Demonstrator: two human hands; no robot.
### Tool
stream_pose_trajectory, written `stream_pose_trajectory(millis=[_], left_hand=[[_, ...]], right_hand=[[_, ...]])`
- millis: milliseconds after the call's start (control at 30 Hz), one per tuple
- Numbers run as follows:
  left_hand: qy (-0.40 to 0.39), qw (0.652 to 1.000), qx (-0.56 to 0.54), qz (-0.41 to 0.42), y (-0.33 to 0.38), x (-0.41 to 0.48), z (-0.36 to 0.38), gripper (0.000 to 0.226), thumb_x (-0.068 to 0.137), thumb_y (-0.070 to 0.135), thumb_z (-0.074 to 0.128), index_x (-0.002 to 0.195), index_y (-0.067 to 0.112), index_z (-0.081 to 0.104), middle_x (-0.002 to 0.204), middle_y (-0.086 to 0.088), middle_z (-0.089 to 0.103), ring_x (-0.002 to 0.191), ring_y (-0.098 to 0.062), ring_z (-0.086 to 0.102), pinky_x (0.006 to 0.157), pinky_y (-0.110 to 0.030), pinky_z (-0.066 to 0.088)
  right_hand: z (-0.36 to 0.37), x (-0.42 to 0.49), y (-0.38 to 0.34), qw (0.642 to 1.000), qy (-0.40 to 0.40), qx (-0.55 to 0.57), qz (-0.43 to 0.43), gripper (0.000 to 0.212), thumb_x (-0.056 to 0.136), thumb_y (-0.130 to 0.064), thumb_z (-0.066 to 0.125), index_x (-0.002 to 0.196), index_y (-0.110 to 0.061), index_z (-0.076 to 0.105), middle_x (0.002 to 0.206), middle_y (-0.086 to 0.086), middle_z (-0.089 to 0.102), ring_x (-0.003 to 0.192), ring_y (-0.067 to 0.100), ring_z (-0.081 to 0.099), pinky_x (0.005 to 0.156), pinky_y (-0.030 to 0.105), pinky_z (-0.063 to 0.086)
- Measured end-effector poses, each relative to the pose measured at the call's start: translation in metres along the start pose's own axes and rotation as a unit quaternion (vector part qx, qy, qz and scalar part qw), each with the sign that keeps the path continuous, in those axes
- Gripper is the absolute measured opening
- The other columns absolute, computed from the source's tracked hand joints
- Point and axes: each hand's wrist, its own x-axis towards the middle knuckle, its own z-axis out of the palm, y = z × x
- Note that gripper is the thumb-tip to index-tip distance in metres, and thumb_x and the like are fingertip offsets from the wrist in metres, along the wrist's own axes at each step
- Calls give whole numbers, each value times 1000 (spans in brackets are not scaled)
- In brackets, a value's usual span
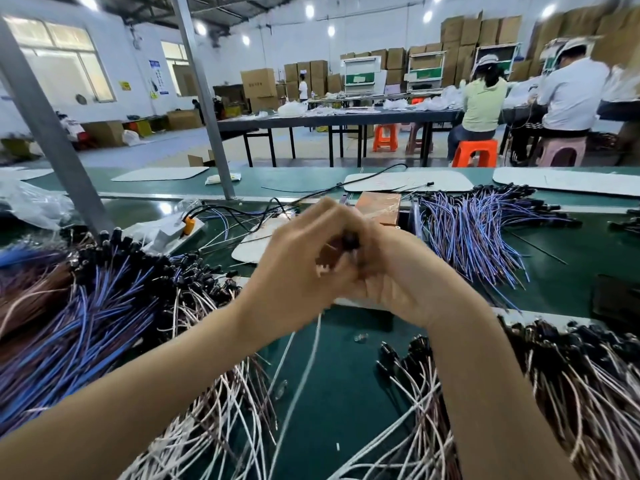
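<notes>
Connector (350,241): small, black, blurred; white wire (309,358) hanging below.

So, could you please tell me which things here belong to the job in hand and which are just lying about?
In hand: left hand, right hand, black connector gripped between them, white wire hanging below.
Lying about: blue wire bundle, plastic bag, orange-capped part, copper-coloured plate.
</notes>
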Motion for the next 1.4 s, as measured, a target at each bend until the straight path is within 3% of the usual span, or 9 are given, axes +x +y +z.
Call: stream_pose_trajectory(millis=[233,433,533,633,767,900,1067,1233,1400], left_hand=[[-126,974,41,183,18,-49,15,7,93,10,55,97,16,55,86,-8,59,75,-16,52,69,-20,44],[-167,976,-11,137,8,-73,32,28,91,28,65,115,22,55,112,1,61,97,-3,56,88,-13,45],[-113,975,-179,-70,0,-55,37,35,84,46,65,113,27,58,103,24,57,84,6,54,73,-9,43],[-17,863,-341,-373,-14,-18,54,16,94,26,50,100,23,64,76,20,67,75,-7,59,63,-17,46],[104,647,-593,-468,-23,20,71,32,94,36,44,112,15,60,104,-13,68,93,-21,65,90,-28,49],[98,668,-491,-551,-24,44,99,27,103,33,39,89,16,56,83,-3,64,66,-12,59,69,-25,47],[174,566,-611,-525,-39,64,96,34,104,24,40,107,-1,62,66,-5,64,50,-12,57,47,-25,51],[345,567,-579,-473,-80,54,73,47,105,20,26,152,18,20,66,-7,64,44,-4,40,39,-17,38],[362,666,-432,-488,-107,41,53,26,103,12,36,119,12,57,78,-3,59,40,-1,39,35,-15,32]], right_hand=[[-11,1,-6,972,113,169,-120,46,101,0,25,131,-31,41,72,14,65,39,10,43,33,19,34],[-31,1,-8,963,191,121,-146,25,103,-7,27,82,-9,40,58,3,50,34,5,26,31,16,18],[-40,3,-5,976,187,34,-106,27,103,-13,31,92,-6,55,58,2,54,35,6,24,31,16,17],[-48,5,1,978,198,-50,-51,30,103,-22,37,106,-6,62,57,1,52,35,6,23,31,15,17],[-54,8,6,968,228,-105,-7,24,101,-21,38,109,-13,59,53,2,47,31,6,23,31,12,17],[-64,5,4,954,245,-175,5,25,97,-11,39,83,-10,60,50,3,46,32,7,21,33,12,14],[-73,-1,0,959,189,-210,25,32,96,-24,35,91,-19,67,50,-3,42,36,6,23,32,14,16],[-82,-5,0,941,168,-286,70,46,95,-25,29,95,-20,74,52,-5,38,41,8,23,33,16,18],[-97,2,7,923,255,-275,83,51,98,-27,27,87,-14,75,53,-3,38,41,9,22,32,16,18]])
